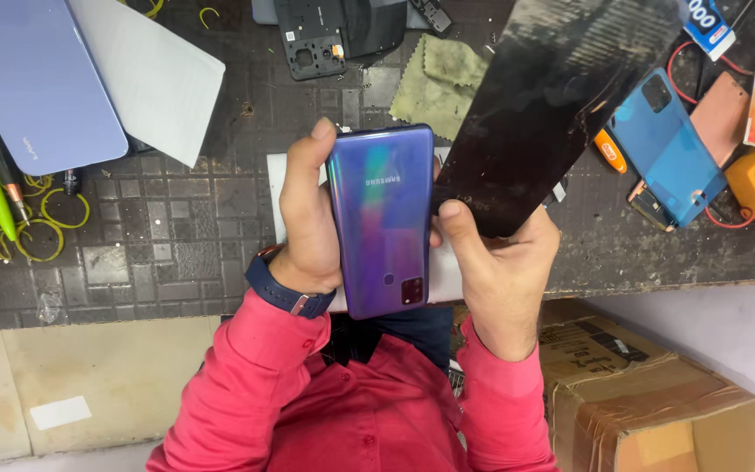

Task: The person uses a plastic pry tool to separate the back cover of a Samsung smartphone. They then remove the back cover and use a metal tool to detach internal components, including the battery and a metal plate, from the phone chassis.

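Gripping a purple-blue smartphone [381, 218] back-up along its left side above the workbench's [176, 253] front edge, the left hand [308, 236] wears a dark watch [286, 293], while the right hand [500, 262] pinches a black display panel [543, 105] slanting toward the far right corner, above a cardboard box [648, 402].

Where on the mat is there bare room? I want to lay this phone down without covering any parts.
The widest bare patch of mat lies between the yellow rings, the white sheet and the left hand. A smaller strip lies under the blue back cover. The far edge and right corner are crowded with parts.
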